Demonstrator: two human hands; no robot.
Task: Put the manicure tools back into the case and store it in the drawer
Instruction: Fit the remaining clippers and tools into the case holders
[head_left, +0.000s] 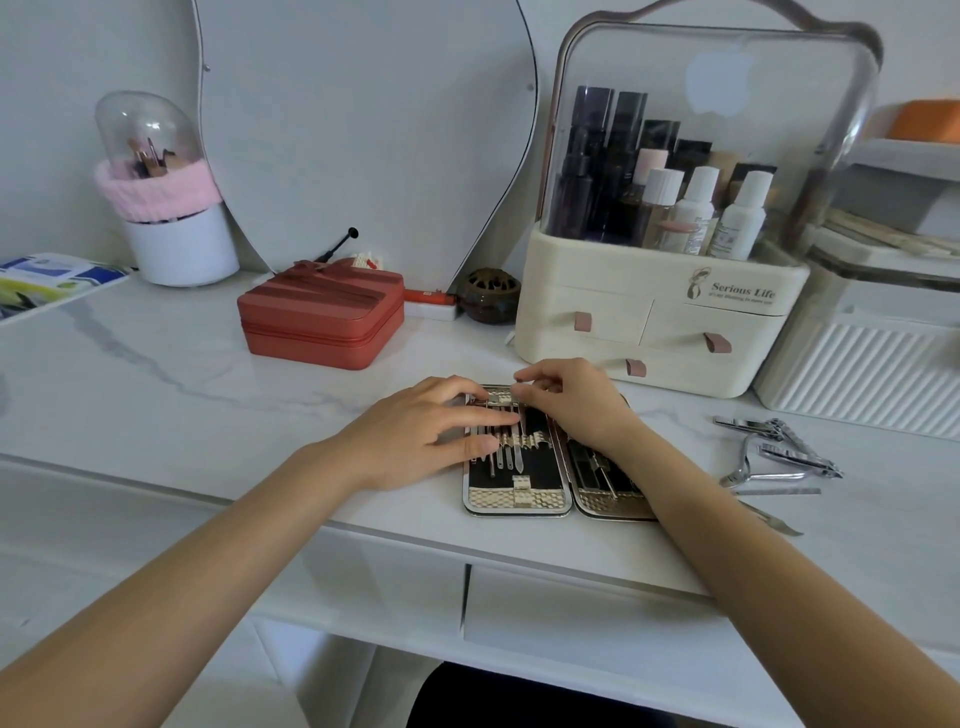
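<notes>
An open manicure case lies flat near the front edge of the white table, its black lining holding several slim metal tools under patterned straps. My left hand rests on the left half with straight fingers pressing on the tools. My right hand is over the top of the case, fingertips pinching a thin tool at the upper strap. Loose metal tools, among them nail clippers and a nipper, lie on the table to the right. A drawer front sits below the table edge.
A red zipped box stands behind the case. A cream cosmetics organiser with small drawers is at the back right, a white ribbed container beside it. A mirror and a brush holder stand at the back left.
</notes>
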